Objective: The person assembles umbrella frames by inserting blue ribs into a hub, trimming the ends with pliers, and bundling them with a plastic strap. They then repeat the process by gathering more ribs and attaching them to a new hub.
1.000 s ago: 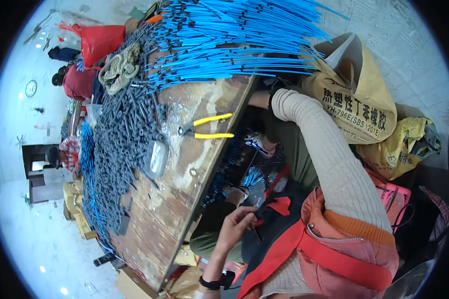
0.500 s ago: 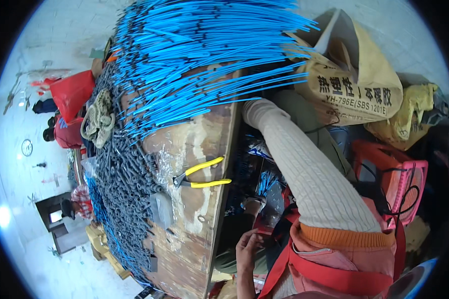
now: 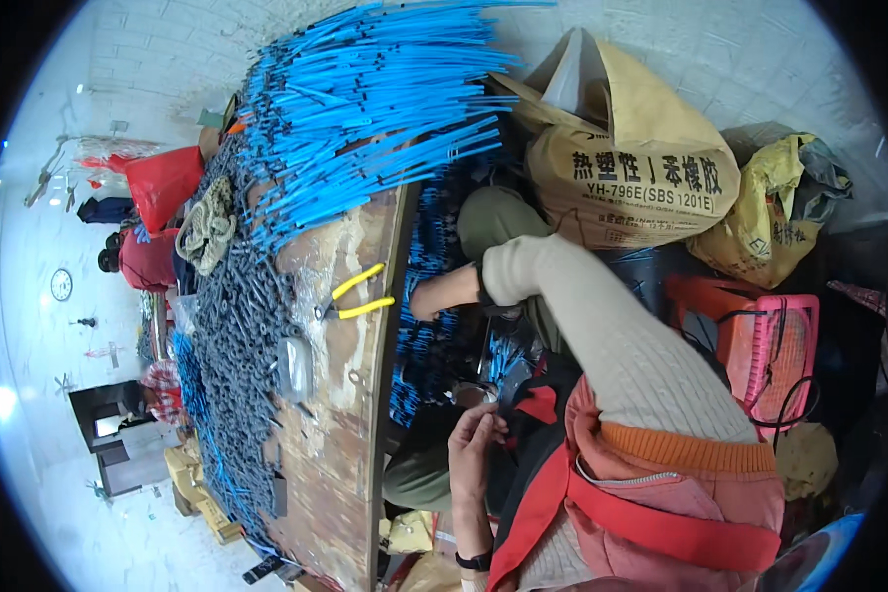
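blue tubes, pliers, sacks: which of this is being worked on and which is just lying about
In use: left hand pinching a small part, too small to tell; right hand hidden below the bench edge.

Lying about: blue tubes, yellow pliers, tan sack, pink stool.

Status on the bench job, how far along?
Seemingly done: a big heap of blue tubes and a spread of dark grey pieces cover the bench. In hand: the left hand pinches something small at the lap, and the right hand reaches to the bench edge. What is left is unclear. The yellow-handled pliers lie idle.
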The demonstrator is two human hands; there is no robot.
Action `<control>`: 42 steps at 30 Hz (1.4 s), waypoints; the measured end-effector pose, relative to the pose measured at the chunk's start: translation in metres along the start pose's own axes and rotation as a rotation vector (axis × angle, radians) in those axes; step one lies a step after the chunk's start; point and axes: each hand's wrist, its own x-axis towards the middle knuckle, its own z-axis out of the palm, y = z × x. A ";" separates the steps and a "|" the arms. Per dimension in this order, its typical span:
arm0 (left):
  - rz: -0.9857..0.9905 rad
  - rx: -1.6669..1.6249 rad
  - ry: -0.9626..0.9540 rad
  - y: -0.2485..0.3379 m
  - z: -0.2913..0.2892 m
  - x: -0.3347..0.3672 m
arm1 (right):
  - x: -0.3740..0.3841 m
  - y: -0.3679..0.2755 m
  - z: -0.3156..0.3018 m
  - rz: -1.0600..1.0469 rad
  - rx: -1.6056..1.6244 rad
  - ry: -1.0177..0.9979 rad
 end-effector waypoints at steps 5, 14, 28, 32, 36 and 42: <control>-0.001 0.005 0.026 -0.014 0.000 -0.009 | -0.082 -0.027 0.027 -0.311 0.184 0.910; -0.264 -0.245 0.156 -0.044 -0.015 0.049 | -0.057 0.222 0.191 0.108 0.637 1.742; -0.503 -0.320 0.211 -0.068 -0.030 0.101 | -0.039 0.286 0.204 -0.150 1.096 1.620; -0.518 -0.342 0.256 -0.073 -0.039 0.102 | 0.003 0.294 0.201 -0.151 1.144 1.568; -0.551 -0.331 0.315 -0.066 -0.039 0.098 | 0.028 0.296 0.205 -0.119 1.186 1.515; -0.465 -0.451 0.315 -0.085 -0.056 0.095 | 0.045 0.273 0.207 -0.053 1.247 1.434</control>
